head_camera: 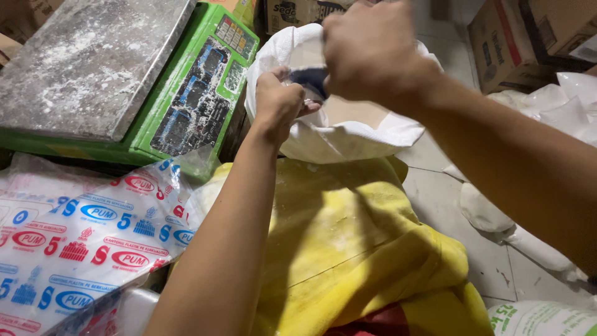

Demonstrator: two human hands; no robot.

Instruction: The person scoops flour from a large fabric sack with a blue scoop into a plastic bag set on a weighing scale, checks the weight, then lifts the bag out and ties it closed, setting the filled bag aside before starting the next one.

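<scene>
The green scale (186, 93) crowds the white sack (348, 134) on the left, cardboard boxes (522, 37) behind; bare floor tiles (448, 193) lie open rightward.

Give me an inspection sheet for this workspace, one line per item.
Surface: pale tiled floor, dusted white.
Job's things: open white sack; a small dark object held at its mouth.
Clutter: yellow sack; pack of printed plastic bags; filled clear bags.
Grippers: left hand closed at the sack's rim; right hand gripping the dark object.
Cables: nothing seen.
Surroundings: green weighing scale with powder on its platform; cardboard boxes.
</scene>
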